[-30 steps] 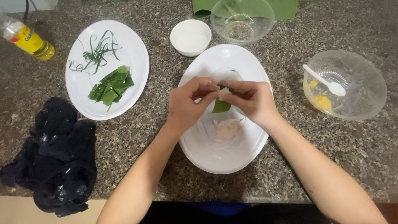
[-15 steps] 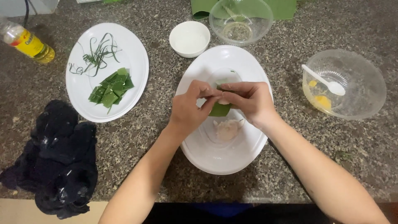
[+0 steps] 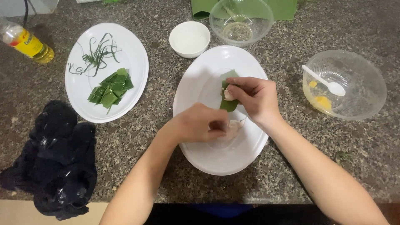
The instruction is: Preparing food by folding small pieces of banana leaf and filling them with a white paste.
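Far left: dark cloth [image 3: 50, 162], side plate [image 3: 137, 62] unchanged. Your left hand [image 3: 200, 124] has dropped off the leaf onto the pale filling [image 3: 234, 127] in the oval plate [image 3: 200, 79], fingers pinched on it. Your right hand [image 3: 255, 96] stays closed around the green leaf piece [image 3: 228, 104], above plate centre.

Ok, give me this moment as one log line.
right hand: holds leaf with filling | left hand: on pale food | plate: under both

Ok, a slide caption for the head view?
Right hand holds a folded green leaf piece over a white plate; left hand touches pale filling.
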